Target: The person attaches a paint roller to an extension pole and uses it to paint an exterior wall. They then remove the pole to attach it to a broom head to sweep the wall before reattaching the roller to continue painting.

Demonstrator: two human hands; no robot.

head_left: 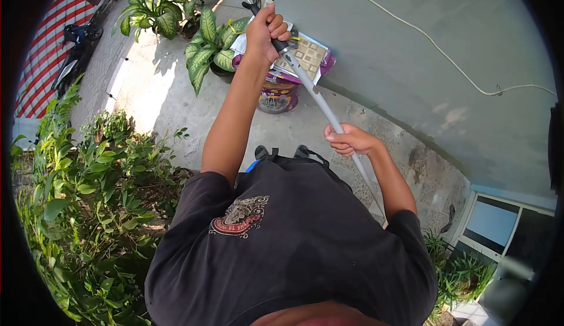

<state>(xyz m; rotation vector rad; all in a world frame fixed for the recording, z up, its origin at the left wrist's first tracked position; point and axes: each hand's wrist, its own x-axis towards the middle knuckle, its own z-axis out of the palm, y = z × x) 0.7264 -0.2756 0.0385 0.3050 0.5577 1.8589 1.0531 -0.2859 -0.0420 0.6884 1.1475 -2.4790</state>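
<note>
A long silver-grey telescopic pole (314,94) runs slantwise across my front, from the upper left down past my right side. My left hand (268,32) is closed around its black collar, where a black lever sticks out and a thinner rod carries on upward. Lower down, my right hand (352,140) grips the grey tube with curled fingers. The tube's lower end passes behind my right arm. Just beyond the pole stands a purple-labelled bucket (276,96), with papers and a beige patterned tile (308,57) on top.
To the right rises a grey wall (411,61) with a pale cable (411,25) along it. Potted leafy plants (205,47) stand ahead, and dense shrubs (94,208) fill the left. A framed window (493,220) and a grassy plant (470,276) are at lower right. A motorbike (73,53) is parked far left.
</note>
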